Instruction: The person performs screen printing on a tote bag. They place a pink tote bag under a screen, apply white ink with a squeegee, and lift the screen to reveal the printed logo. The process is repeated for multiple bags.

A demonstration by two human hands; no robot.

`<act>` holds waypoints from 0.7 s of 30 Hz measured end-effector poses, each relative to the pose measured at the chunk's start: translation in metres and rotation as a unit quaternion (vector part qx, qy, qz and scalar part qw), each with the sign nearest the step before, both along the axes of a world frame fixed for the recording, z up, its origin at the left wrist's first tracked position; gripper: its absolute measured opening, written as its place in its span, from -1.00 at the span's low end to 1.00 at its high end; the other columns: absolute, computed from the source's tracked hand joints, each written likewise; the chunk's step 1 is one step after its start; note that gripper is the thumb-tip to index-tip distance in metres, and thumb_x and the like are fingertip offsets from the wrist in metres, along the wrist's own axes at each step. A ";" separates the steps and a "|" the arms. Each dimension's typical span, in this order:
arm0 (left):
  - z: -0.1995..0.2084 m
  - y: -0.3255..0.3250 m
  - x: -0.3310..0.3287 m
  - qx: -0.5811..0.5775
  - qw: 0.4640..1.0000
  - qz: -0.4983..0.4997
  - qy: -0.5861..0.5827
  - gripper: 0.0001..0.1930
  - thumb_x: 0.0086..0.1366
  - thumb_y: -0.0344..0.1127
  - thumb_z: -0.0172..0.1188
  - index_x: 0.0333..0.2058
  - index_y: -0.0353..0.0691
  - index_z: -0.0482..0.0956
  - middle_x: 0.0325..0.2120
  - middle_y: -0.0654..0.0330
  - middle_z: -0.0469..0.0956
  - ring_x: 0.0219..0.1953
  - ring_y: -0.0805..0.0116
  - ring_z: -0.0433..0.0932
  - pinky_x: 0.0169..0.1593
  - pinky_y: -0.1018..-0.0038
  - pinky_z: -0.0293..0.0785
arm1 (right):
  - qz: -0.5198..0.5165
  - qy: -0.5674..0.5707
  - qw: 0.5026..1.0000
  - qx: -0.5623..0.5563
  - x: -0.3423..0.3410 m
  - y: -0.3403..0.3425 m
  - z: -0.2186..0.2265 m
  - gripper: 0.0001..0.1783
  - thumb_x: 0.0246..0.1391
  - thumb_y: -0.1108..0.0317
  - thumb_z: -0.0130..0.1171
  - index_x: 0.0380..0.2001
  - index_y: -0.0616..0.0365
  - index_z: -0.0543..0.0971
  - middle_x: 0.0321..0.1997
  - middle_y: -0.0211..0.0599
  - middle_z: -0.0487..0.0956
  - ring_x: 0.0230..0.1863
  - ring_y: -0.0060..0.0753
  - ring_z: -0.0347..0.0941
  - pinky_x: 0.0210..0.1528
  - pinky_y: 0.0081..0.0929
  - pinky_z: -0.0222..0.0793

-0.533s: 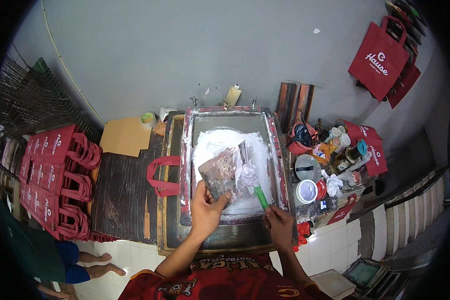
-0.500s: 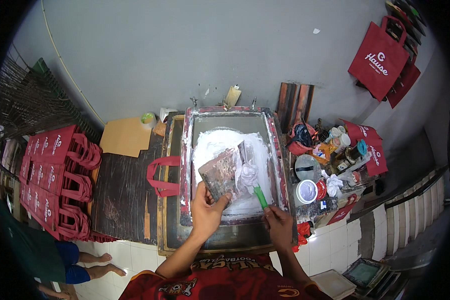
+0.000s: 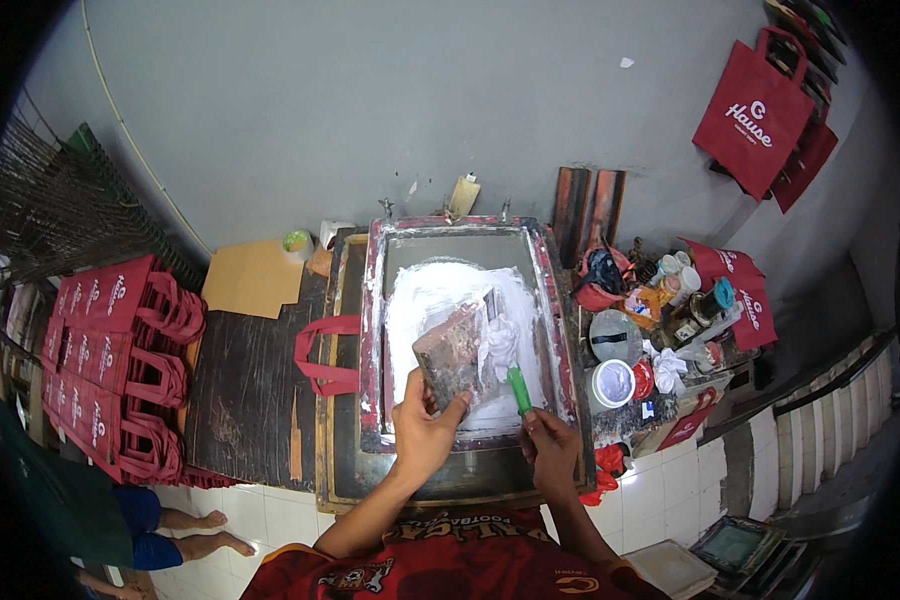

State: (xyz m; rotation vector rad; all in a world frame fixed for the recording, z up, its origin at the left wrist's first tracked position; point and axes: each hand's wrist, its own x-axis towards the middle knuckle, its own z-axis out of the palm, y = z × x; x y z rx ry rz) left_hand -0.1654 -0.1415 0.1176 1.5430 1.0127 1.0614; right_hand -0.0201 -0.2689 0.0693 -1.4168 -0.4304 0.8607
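My left hand (image 3: 426,430) is closed around the lower edge of a stained wooden squeegee (image 3: 444,352), tilted over the screen. In my right hand (image 3: 551,447) is the green handle of an ink spatula (image 3: 519,391). White ink or an ink-soaked rag, I cannot tell which, clumps around its blade (image 3: 497,342), which sits against or close beside the squeegee's right edge. Beneath both lies a screen printing frame (image 3: 373,330) with a thick patch of white ink (image 3: 420,292) on its mesh. A red bag handle (image 3: 320,377) sticks out from under the frame's left side.
Stacked red bags (image 3: 95,365) lie at left beside a dark tabletop (image 3: 250,400) with cardboard (image 3: 253,278). On the right stand an ink tub (image 3: 613,383), jars and rags. More red bags (image 3: 753,115) hang on the wall. Another person's legs (image 3: 185,530) show at lower left.
The squeegee in my left hand has shifted slightly right. My right hand has moved a little left with the spatula, so the two are closer together.
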 end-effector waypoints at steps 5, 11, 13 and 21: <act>-0.009 -0.004 0.004 -0.009 1.000 -0.004 0.014 -0.65 0.21 -0.43 0.41 -0.09 -0.33 0.47 -0.54 0.19 0.55 -0.54 0.56 0.38 -0.43 0.49 0.35 | -0.004 0.053 0.999 -0.007 0.002 -0.002 0.014 -0.74 0.34 0.26 0.22 -0.14 0.27 0.68 -0.51 -0.42 0.55 -0.62 -0.65 0.32 -0.60 -0.62 0.14; -0.012 -0.004 0.006 -0.081 0.996 -0.019 0.027 -0.57 0.20 -0.52 0.41 0.02 -0.33 0.48 -0.28 0.21 0.62 -0.30 0.53 0.52 -0.24 0.55 0.46 | -0.045 0.065 0.997 0.017 0.022 -0.021 0.018 -0.74 0.31 0.29 0.22 -0.13 0.30 0.68 -0.49 -0.36 0.59 -0.63 -0.60 0.38 -0.63 -0.59 0.20; -0.014 -0.002 0.005 -0.101 0.994 -0.014 -0.023 -0.55 0.18 -0.52 0.43 0.03 -0.31 0.47 -0.30 0.26 0.58 -0.33 0.56 0.48 -0.29 0.58 0.42 | -0.074 0.037 0.997 0.004 0.038 -0.035 0.019 -0.75 0.31 0.30 0.23 -0.13 0.29 0.68 -0.51 -0.38 0.59 -0.63 -0.61 0.39 -0.63 -0.60 0.21; -0.031 0.008 -0.014 -0.134 0.983 0.004 -0.127 -0.54 0.18 -0.63 0.36 0.03 -0.30 0.43 -0.25 0.24 0.61 -0.26 0.55 0.56 -0.19 0.61 0.48 | -0.200 -0.233 0.945 -0.108 0.131 -0.126 -0.006 -0.79 0.23 0.43 0.29 -0.12 0.33 0.69 -0.41 -0.42 0.64 -0.45 -0.61 0.49 -0.37 -0.63 0.33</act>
